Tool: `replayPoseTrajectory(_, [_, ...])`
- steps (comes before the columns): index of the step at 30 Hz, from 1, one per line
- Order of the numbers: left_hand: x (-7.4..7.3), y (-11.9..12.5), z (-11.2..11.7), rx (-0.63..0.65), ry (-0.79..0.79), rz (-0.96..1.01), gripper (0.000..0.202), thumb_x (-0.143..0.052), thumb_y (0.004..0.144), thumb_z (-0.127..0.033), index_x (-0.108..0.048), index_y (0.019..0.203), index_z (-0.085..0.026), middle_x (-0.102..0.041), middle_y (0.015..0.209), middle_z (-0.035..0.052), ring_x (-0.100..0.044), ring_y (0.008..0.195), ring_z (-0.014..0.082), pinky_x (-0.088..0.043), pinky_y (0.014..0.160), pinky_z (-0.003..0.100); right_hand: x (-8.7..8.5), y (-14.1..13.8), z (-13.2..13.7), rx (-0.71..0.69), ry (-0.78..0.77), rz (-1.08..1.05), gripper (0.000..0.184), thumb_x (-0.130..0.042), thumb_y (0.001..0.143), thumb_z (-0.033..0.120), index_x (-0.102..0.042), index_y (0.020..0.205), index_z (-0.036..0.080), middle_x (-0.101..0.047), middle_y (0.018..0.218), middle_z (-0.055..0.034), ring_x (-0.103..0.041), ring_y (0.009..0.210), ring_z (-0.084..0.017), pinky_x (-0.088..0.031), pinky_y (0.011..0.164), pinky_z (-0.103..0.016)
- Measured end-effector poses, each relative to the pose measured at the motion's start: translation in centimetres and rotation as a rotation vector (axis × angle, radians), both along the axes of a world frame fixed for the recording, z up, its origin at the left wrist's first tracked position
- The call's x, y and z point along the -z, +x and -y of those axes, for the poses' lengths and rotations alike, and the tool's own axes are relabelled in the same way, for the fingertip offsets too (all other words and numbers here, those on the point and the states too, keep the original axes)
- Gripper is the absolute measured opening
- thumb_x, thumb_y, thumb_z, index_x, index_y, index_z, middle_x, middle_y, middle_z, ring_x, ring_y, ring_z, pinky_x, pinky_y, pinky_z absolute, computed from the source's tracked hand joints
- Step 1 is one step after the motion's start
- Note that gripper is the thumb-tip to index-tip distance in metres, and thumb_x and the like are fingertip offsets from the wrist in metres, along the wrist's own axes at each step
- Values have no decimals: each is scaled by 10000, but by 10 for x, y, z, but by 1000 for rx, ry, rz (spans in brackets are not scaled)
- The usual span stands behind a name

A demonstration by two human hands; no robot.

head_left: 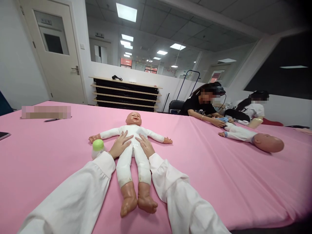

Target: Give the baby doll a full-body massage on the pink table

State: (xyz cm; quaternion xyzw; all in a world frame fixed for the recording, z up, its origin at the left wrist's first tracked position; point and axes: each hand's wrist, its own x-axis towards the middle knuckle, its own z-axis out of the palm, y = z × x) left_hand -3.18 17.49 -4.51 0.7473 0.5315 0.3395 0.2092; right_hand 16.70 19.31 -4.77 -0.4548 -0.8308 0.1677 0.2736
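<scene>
A baby doll with a white cloth body lies on its back on the pink tablecloth, head away from me and bare feet towards me. Its arms are stretched out to both sides. My left hand rests flat on the left side of its belly, fingers spread. On the right side of the belly lies my right hand, also flat with fingers apart. Neither hand grips anything. Close to my left wrist stands a bottle with a green cap, its lower part partly hidden by my white sleeve.
At the right, a person in a black shirt handles a second doll. Another person in white sits beyond. A blurred-out object lies at the far left, and a phone-like dark object at the left edge. Stacked boards stand behind.
</scene>
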Motion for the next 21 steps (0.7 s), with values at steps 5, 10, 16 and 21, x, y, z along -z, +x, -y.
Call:
replayPoseTrajectory(5, [5,-3,-3,-229,-74,145,512,-388,835,-483,-447,1306,-292,-205,1472,24,-113,1397,254,-144,1132,487,0,-2,5,332,-121,-112,445,-355,868,386,-438,1301,332,-240,1445,22,-219,1365,-228,-131,1113,-546])
replayPoseTrajectory(10, [11,-6,-9,-342,-12,268,450,-329,834,-235,-530,1233,-183,-432,1350,37,-373,1289,168,-270,1133,361,8,0,1,368,-135,-259,468,-392,848,394,-467,1287,249,-283,1429,-22,-265,1343,-226,-98,1133,-520])
replayPoseTrajectory(16, [5,-4,-2,-339,186,266,412,-357,805,-189,-565,1160,-168,-529,1241,32,-463,1185,143,-337,1087,323,7,3,3,321,31,-570,473,-320,858,370,-516,1209,122,-471,1296,-78,-443,1216,-154,-327,1094,-330])
replayPoseTrajectory(21, [-2,1,9,-105,412,139,311,-395,846,-312,-635,997,-183,-618,1064,31,-525,1059,129,-386,1010,310,3,2,9,-82,189,-400,487,-309,872,461,-647,1028,146,-556,1200,-70,-457,1216,-156,-332,1082,-341])
